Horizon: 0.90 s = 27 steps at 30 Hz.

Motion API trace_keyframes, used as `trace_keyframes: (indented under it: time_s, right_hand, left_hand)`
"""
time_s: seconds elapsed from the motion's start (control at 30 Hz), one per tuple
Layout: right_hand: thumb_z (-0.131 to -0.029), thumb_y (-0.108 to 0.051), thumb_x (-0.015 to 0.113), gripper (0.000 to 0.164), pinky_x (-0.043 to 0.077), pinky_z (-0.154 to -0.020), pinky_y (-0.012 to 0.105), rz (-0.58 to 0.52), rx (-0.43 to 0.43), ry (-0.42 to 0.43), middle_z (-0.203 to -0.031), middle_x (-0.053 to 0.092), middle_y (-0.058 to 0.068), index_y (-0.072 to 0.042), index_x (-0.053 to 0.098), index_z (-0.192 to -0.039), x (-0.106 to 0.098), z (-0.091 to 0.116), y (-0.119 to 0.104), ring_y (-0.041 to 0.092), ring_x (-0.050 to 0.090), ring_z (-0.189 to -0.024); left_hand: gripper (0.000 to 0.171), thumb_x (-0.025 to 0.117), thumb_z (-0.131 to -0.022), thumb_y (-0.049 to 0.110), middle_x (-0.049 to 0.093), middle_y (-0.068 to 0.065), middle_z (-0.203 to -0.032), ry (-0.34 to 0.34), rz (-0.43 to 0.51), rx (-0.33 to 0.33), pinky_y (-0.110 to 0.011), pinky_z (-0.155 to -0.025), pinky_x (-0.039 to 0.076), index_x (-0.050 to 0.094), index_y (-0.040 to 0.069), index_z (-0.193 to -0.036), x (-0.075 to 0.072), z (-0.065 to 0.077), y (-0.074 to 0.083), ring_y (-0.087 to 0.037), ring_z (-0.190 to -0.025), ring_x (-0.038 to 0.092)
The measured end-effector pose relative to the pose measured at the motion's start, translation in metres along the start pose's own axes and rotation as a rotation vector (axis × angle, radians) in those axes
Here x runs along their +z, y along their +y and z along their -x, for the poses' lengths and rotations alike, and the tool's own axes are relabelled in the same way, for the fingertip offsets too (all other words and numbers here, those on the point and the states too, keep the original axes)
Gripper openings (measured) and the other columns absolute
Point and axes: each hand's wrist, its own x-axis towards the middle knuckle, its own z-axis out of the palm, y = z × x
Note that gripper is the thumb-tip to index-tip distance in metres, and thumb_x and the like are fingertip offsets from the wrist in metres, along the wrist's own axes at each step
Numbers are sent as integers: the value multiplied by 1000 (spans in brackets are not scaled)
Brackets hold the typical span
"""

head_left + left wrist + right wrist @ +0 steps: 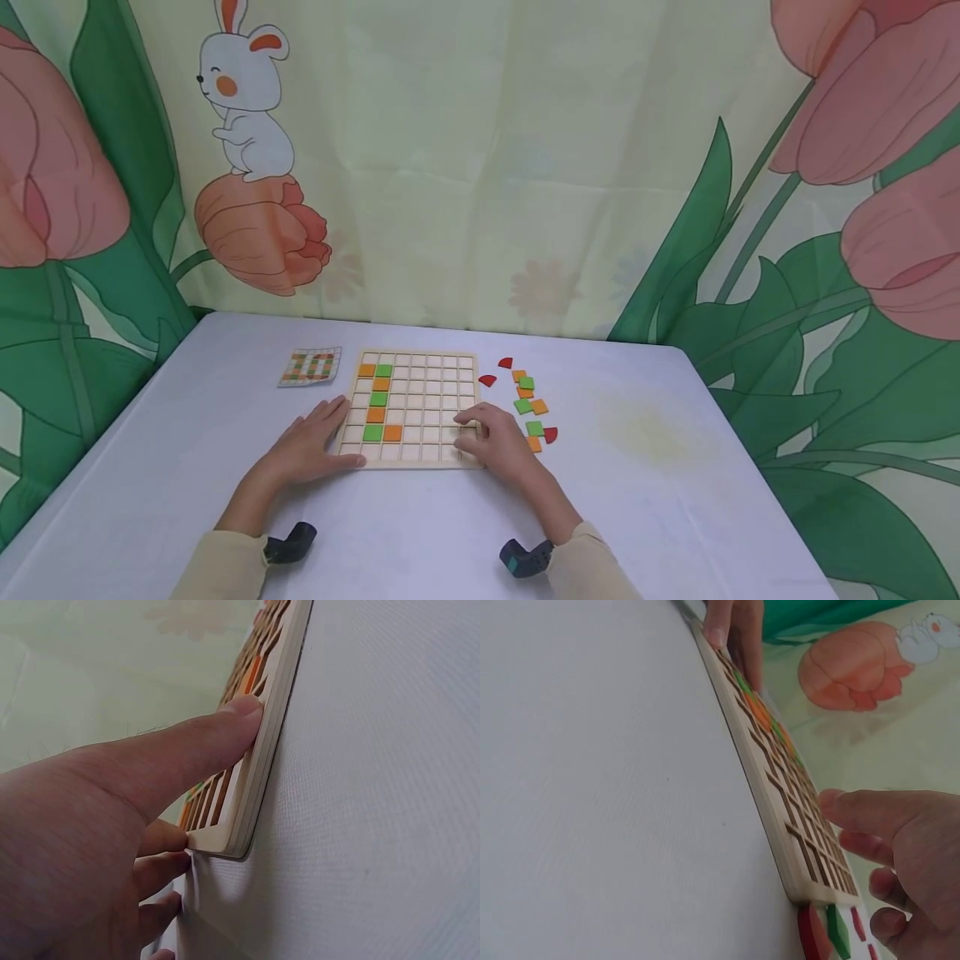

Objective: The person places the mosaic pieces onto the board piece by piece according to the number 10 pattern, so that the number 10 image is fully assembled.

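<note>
A wooden grid board point(420, 467) lies flat, with green and orange square tiles in cells on its left side, such as an orange tile point(392, 433) and a green tile point(372, 432). My left hand point(311, 446) rests at the board's lower left corner. Its thumb point(240, 720) presses on the front frame, and the other fingers touch the left edge. Over the board's right side hovers my right hand point(498, 442), thumb and index finger bent and apart, with grid cells showing between them. In the right wrist view, its other fingers point(885, 885) hang loosely curled.
To the board's right lie loose green squares point(522, 406), orange squares point(539, 406) and red quarter-circle pieces point(506, 362). A patterned card point(310, 367) lies beyond the left hand. A white cloth covers the table point(405, 533); a printed curtain point(480, 167) hangs behind.
</note>
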Motion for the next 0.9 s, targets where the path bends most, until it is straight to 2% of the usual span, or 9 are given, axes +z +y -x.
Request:
trace_keyframes:
  time_s: [0.2,0.37,0.53,0.67,0.9]
  right_hand:
    - [-83,-23,76,31,45,-57,18,26,39,22,-105,67,-3,-19,71,-113,-17,14,10,15,50,-79]
    - [-82,-21,77,30,47,-59,19,48,115,28,-101,66,-4,-20,71,-112,-31,28,20,15,51,-82]
    - [-80,-22,80,33,55,-73,24,67,164,6,-102,66,-6,-20,71,-112,-43,40,30,13,56,-92]
    - [-78,-19,80,35,57,-84,31,90,178,-24,-107,67,-6,-20,71,-112,-47,47,37,14,58,-101]
    - [-80,-13,77,27,57,-85,31,109,162,-36,-100,66,-9,-21,72,-105,-47,49,45,10,58,-96]
  left_hand:
    - [107,73,-75,59,21,-24,-158,-1,-2,-9,-65,-117,14,25,1,-152,-3,1,0,-46,-146,15]
    - [108,72,-75,60,20,-24,-159,-6,-4,-14,-65,-117,14,24,1,-152,-3,0,-2,-46,-146,15]
    - [108,73,-75,59,21,-24,-158,-10,3,-16,-65,-117,14,24,1,-152,-1,0,-2,-46,-146,16]
    - [108,73,-75,59,21,-24,-158,-14,11,-15,-65,-117,14,25,1,-152,-1,1,0,-46,-146,15]
    - [109,73,-74,59,21,-23,-159,-18,13,-19,-65,-117,14,25,1,-152,-2,2,4,-46,-146,15]
